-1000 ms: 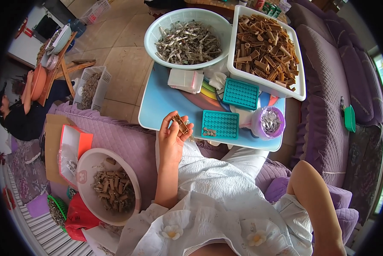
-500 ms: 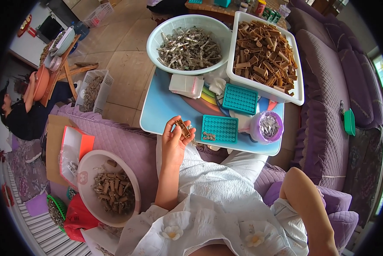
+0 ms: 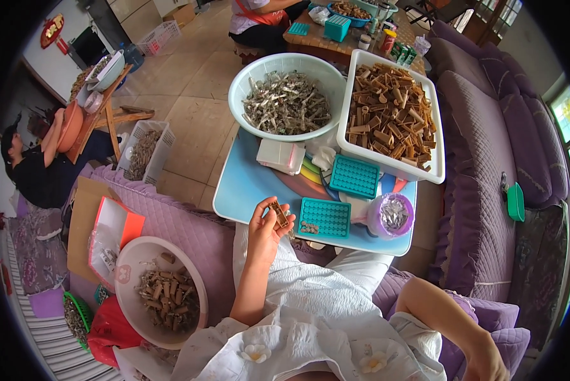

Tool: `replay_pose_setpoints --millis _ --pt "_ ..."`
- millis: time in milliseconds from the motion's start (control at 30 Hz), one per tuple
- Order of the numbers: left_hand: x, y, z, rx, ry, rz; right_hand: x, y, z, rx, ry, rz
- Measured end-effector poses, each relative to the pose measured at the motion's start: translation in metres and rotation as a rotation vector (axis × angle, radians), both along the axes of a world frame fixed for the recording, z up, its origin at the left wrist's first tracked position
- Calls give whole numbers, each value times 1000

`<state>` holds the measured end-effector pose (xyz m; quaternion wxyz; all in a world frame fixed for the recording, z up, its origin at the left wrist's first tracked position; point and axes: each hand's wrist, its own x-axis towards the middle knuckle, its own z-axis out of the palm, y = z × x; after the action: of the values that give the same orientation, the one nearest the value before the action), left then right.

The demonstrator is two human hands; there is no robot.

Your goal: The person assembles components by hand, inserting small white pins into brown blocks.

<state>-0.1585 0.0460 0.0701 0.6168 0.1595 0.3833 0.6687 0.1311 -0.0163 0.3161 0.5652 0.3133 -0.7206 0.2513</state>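
Note:
Above the near edge of the blue table, my left hand [image 3: 264, 235] is closed on a small brown hollow piece [image 3: 278, 214], its slotted side facing up. Just right of it lies a teal grid tray [image 3: 333, 216] with a few small greyish bits in one corner. A second teal tray [image 3: 355, 176] sits behind that one. Beside them stands a purple-rimmed cup [image 3: 404, 230] of silvery strips. My right hand [image 3: 486, 365] hangs low at the bottom right edge, away from the table; its fingers are cut off by the frame.
A pale green basin [image 3: 236, 105] of metallic strips and a white bin [image 3: 440, 143] of brown pieces stand at the table's far side. A pink-white basin [image 3: 129, 298] with more brown pieces sits on my left. One person [image 3: 34, 159] works at far left, another [image 3: 259, 25] beyond.
The view has tipped upward, so the table sits lower in it. My right arm has swung down and outward, bringing the hand partly into view. My left hand still holds the brown piece.

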Motion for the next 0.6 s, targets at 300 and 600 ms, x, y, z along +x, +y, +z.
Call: replay_pose_setpoints --millis 300,600 --pt "4 3 -2 -10 -21 -4 17 28 -50 -374 437 612" --pt "0 -1 -3 -1 -2 15 -72 2 -41 -709 693 139"
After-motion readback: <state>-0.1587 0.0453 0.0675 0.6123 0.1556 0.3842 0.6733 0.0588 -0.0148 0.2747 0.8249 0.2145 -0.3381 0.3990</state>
